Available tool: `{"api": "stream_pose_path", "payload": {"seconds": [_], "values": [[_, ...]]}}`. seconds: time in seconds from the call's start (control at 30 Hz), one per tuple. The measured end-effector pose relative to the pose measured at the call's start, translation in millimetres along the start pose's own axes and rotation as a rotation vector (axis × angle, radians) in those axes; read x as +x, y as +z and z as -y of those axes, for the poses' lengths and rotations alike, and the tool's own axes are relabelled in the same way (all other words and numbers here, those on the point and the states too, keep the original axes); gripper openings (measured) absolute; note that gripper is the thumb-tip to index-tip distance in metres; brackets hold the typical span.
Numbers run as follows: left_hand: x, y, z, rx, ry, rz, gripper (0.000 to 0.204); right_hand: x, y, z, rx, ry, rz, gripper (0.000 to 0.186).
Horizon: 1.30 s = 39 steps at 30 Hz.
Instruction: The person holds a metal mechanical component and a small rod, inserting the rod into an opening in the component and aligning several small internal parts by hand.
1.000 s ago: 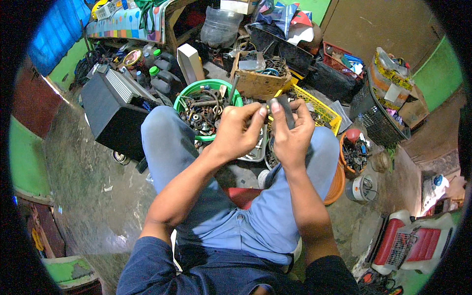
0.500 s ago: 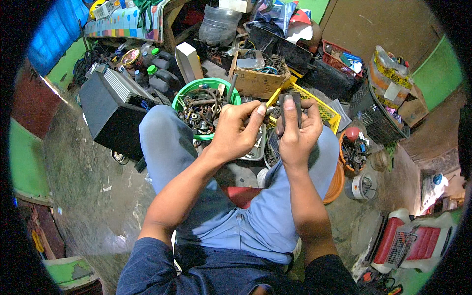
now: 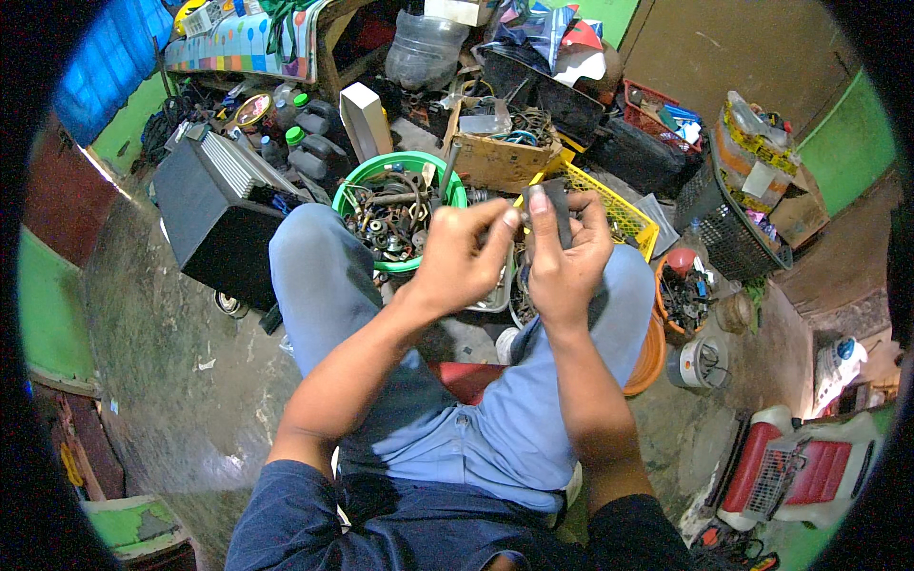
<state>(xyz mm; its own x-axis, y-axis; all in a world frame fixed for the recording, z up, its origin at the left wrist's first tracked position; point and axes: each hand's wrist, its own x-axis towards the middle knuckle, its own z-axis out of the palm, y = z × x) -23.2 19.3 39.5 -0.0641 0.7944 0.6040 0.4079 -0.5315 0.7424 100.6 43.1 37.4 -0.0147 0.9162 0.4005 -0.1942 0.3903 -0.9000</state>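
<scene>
My right hand (image 3: pixel 566 262) is closed around a small dark flat part (image 3: pixel 557 211), thumb pressed along its left edge. My left hand (image 3: pixel 457 262) sits just beside it, fingers curled, with fingertips touching the same dark part near its top. Both hands hover above my knees, in front of a green basin (image 3: pixel 376 176) full of rusty metal parts. What the left fingers pinch is too small to make out.
A black box-shaped unit (image 3: pixel 214 219) stands to the left. A cardboard box (image 3: pixel 495 157), a yellow crate (image 3: pixel 624 214), a black basket (image 3: pixel 728 228), an orange tub of parts (image 3: pixel 681 295) and a red-and-white container (image 3: pixel 800 466) crowd the floor ahead and right.
Both hands have lifted slightly and drawn closer together. My left fingers have moved in onto the top of the dark part.
</scene>
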Motion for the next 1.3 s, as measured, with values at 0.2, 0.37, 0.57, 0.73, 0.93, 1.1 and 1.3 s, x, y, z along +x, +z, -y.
{"api": "stream_pose_path", "payload": {"seconds": [0.2,0.37,0.57,0.73,0.93,1.1,1.3], "values": [[-6.3,-1.6,7.7,-0.010,-0.045,0.132,0.027,20.0,-4.5,-10.6,-0.130,-0.091,-0.103,0.019],[8.6,-4.9,22.2,-0.571,-0.458,0.068,0.027,19.8,-4.8,-13.2,0.036,0.049,-0.053,0.016],[8.7,-13.7,48.8,-0.999,-0.660,-0.025,0.037,21.3,-7.6,-17.1,0.000,0.071,-0.006,0.017],[8.4,-17.9,48.1,-0.917,-0.679,-0.132,0.036,24.3,-9.6,-19.3,-0.021,0.117,0.038,0.019],[10.7,-16.4,49.3,-0.915,-0.639,-0.167,0.032,22.2,-12.5,-21.0,-0.172,-0.035,0.053,0.025],[11.4,-17.2,49.8,-0.939,-0.638,-0.214,0.027,20.4,-14.9,-13.5,-0.098,0.130,0.126,0.035],[12.0,-18.6,46.6,-1.007,-0.629,-0.233,0.024,17.6,-9.2,-12.2,-0.033,0.059,0.171,0.037]]}}
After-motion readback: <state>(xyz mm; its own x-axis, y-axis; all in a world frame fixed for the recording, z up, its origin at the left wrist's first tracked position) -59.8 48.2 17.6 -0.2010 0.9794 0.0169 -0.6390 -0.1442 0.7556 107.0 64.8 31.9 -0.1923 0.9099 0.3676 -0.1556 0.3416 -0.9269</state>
